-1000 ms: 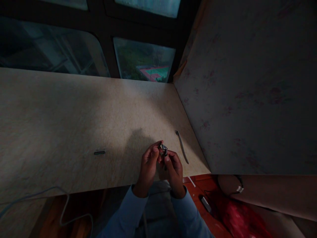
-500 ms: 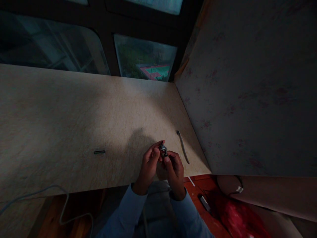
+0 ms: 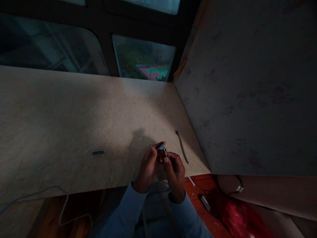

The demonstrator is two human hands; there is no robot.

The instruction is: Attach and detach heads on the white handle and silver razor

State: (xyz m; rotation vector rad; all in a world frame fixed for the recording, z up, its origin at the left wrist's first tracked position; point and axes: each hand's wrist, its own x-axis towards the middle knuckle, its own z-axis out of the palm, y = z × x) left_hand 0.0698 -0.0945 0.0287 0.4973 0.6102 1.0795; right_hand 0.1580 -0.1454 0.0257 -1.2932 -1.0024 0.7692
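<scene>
A razor [image 3: 163, 149] with a shiny metal neck and a dark head is held between both hands, over the table's front edge. My right hand [image 3: 175, 167] pinches its handle, with the thumb on top; most of the handle is hidden in the palm. At the razor's head, the fingers of my left hand [image 3: 148, 165] are closed, thumb against the head's left end. A small dark strip, like a razor blade cartridge [image 3: 98, 152], lies on the table to the left. To the right of my hands lies a slim grey toothbrush [image 3: 182, 147] with a dark head.
The pale table [image 3: 119, 109] runs back to a dark-framed window [image 3: 145, 58]. A flower-patterned wall panel [image 3: 237, 99] borders its right side. A grey cable [image 3: 52, 187] hangs over the front left edge. On the reddish floor sits a red plastic bag [image 3: 239, 215].
The razor's head has turned and now shows more of its width. My left fingers have shifted slightly along it, while the cartridge and toothbrush stay where they were on the table.
</scene>
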